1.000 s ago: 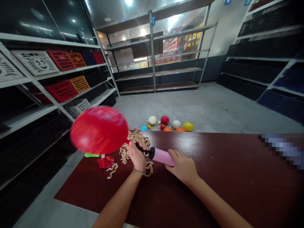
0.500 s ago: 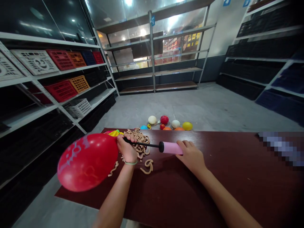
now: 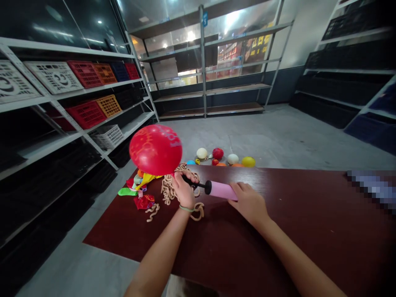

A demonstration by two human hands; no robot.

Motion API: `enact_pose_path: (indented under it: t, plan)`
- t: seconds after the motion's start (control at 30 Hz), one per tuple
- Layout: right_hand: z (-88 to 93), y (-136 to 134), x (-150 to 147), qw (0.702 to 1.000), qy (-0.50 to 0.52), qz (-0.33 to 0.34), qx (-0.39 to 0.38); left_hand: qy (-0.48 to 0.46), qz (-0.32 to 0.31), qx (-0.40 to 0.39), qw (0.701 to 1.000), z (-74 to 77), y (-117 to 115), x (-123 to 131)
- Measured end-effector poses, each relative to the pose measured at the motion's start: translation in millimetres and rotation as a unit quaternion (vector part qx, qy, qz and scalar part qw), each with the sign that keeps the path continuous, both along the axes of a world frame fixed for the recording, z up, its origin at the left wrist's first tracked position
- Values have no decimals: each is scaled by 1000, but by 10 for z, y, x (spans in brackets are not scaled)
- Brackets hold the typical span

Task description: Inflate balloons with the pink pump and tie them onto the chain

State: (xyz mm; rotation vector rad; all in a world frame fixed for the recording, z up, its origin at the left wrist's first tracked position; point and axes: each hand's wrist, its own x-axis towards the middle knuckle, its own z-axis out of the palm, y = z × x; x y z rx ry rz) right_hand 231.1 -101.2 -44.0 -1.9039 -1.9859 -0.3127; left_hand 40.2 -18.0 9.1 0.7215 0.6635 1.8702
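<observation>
My left hand (image 3: pixel 185 190) is closed round the black handle end of a balloon pump (image 3: pixel 221 190), with the neck of an inflated red balloon (image 3: pixel 155 149) also at its fingers. The balloon stands up and to the left of that hand, pale print on its side. My right hand (image 3: pixel 250 203) wraps the far end of the pump's pink barrel. A short piece of black rod shows between barrel and left hand. How the balloon's neck meets the pump is hidden by my fingers. Beige modelling balloons (image 3: pixel 168 190) lie in a tangled heap behind the left hand.
Flat coloured balloons (image 3: pixel 144 202) lie at the left of the dark red table (image 3: pixel 272 239). Several blown-up balloons (image 3: pixel 218 154) rest beyond its far edge. Shelves with crates (image 3: pixel 86 115) stand on the left, and a metal rack (image 3: pixel 203 62) at the back. A blurred patch (image 3: pixel 371 187) covers something at the right.
The red balloon has swung up and to the right, uncovering flat balloons on the table. My left hand has moved right, towards the barrel, so less black rod shows.
</observation>
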Motion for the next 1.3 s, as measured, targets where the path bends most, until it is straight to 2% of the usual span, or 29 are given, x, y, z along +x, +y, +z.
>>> enact_pose_path:
  t: [0.13, 0.23, 0.33, 0.47, 0.57, 0.67, 0.8, 0.9, 1.03, 1.17, 1.3]
  plan:
    - [7, 51, 274, 999, -9, -26, 26, -10, 31, -16, 999, 79, 91, -175]
    - [7, 65, 305, 999, 1, -46, 22, -14, 51, -26, 998, 74, 102, -225]
    - [4, 30, 137, 998, 11, -56, 19, -19, 62, -39, 997, 31, 42, -158]
    - [14, -66, -220, 999, 38, -25, 13, 2, 21, -57, 998, -61, -73, 17]
    - [32, -97, -311, 999, 42, 8, -15, -2, -6, -47, 999, -102, -87, 92]
    - [46, -58, -150, 1000, 16, 17, -20, -14, -7, -37, 999, -77, -13, 49]
    - [29, 34, 220, 1000, 3, 10, 23, -37, 43, -36, 998, 23, 109, -152]
    - [12, 57, 337, 999, 12, -12, 40, -43, 75, -34, 996, 71, 151, -273]
    - [30, -16, 97, 1000, -1, -19, 5, -43, 71, -49, 995, 31, 122, -240]
    - [44, -103, -266, 1000, 25, 6, -10, -11, 13, -70, 997, -58, 34, -66]
    - [48, -89, -305, 999, 23, 40, -26, 0, -13, -50, 999, -100, 21, 20]
